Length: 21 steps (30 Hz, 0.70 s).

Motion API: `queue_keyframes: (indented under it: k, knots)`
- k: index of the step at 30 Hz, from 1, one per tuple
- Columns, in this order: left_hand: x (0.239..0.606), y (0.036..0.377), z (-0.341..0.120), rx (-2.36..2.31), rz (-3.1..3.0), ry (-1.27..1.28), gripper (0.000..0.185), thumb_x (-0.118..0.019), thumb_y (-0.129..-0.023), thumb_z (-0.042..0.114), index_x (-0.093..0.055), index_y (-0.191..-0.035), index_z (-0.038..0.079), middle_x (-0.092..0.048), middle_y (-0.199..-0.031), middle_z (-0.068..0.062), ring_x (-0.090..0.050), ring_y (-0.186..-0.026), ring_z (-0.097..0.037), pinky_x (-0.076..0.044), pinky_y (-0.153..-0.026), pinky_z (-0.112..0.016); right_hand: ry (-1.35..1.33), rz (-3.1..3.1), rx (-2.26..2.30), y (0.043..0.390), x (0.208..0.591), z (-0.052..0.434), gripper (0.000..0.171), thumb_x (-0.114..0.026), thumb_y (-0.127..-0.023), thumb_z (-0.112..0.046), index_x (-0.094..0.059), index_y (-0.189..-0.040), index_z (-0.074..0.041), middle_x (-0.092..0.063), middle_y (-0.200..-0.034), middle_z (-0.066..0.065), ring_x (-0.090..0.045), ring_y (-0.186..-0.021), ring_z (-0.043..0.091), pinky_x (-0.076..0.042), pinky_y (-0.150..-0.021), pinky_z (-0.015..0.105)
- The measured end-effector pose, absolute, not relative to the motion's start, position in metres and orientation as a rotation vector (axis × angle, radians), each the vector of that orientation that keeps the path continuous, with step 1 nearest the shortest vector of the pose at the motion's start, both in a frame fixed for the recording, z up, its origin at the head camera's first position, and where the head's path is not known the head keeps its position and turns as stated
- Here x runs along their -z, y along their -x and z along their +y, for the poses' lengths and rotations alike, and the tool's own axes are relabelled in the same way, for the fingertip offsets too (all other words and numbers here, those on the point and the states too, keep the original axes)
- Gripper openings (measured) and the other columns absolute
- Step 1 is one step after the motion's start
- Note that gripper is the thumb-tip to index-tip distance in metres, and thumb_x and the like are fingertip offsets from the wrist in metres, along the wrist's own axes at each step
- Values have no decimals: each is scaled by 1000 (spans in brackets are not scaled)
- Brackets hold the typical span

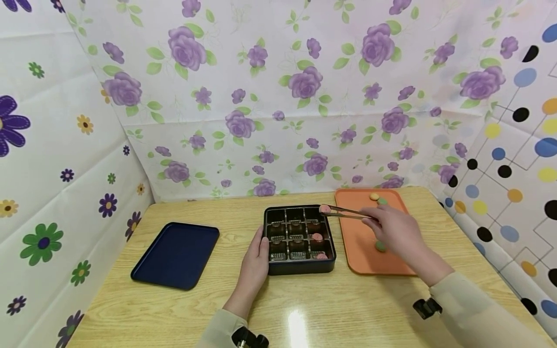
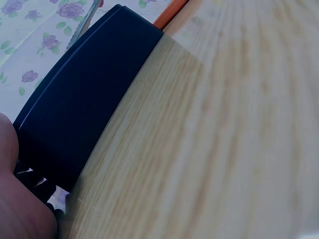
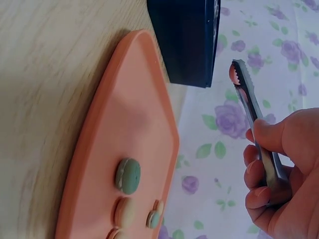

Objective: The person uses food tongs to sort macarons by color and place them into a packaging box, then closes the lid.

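Note:
A dark blue box [image 1: 300, 267] with a clear divided insert stands mid-table. Two pink macarons sit in its right column, one in the middle compartment [image 1: 317, 237] and one in the front compartment [image 1: 321, 256]. My left hand [image 1: 254, 263] rests along the box's left side, fingers straight, thumb at the rim. My right hand [image 1: 398, 229] grips metal tongs [image 1: 348, 213] over the orange tray. Between the tong tips is a pink macaron [image 1: 325, 209], at the box's back right corner in the head view. The right wrist view shows fingers wrapped round the tongs [image 3: 269, 167].
The orange tray [image 1: 354, 241] lies right of the box. On it are green macarons [image 3: 128, 176] and pale yellow ones [image 3: 124, 211], partly hidden under my right arm in the head view. A dark blue lid [image 1: 176, 256] lies at the left. Patterned cloth [image 1: 283, 121] walls surround the table.

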<state>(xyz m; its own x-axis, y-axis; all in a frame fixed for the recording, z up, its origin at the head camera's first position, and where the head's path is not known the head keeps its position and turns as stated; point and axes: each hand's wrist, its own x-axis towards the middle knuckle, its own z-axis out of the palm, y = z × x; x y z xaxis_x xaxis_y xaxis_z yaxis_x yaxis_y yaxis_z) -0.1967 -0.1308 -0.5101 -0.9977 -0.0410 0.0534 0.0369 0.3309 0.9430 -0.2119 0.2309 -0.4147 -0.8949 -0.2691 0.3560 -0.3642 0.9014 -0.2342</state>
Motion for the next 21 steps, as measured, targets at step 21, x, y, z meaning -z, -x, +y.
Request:
queue_keyframes:
  k: [21]
  knots:
    - [513,199,-133,1772,-2512,0,58,-38,-123,37,-28,-177,17,-30,-180,-11,-27,-164,-40,-26,-130,-66,-439,-2854,-397,232,423,205,26,-73,-110,-25,-81,-132,-14,-72,-99,2,-57,-66,11,-46,-53,34]
